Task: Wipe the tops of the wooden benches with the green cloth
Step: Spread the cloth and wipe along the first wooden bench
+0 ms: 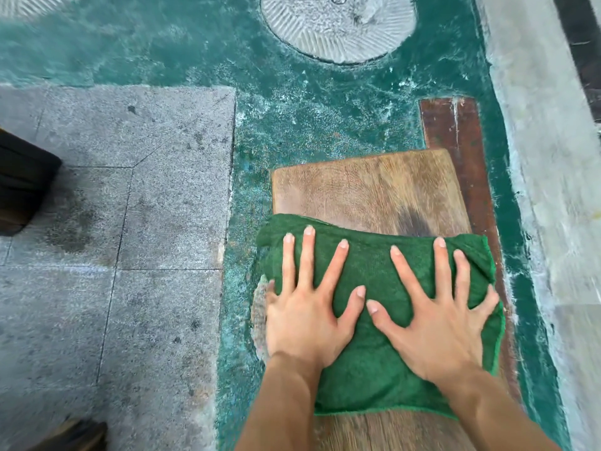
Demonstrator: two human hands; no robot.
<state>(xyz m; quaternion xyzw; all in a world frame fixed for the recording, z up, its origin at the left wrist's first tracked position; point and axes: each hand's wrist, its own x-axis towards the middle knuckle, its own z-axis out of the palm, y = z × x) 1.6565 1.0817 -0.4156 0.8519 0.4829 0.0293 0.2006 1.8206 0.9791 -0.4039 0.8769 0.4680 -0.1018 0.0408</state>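
Observation:
A green cloth (374, 359) lies spread across the top of a wooden bench (367, 190), covering its full width. My left hand (309, 307) presses flat on the left half of the cloth, fingers spread. On the right half my right hand (435, 317) lies flat too, fingers apart. The far end of the bench top is bare, with a dark stain (414, 219) just beyond the cloth. A strip of bench wood (390, 431) shows below the cloth's near edge.
Green painted floor (325, 118) surrounds the bench, grey paving slabs (113, 222) lie to the left. A dark brown plank (461, 135) runs along the bench's right side. A round stone disc (338, 24) sits ahead. A dark object (22, 180) stands at the left edge, a shoe (78, 434) bottom left.

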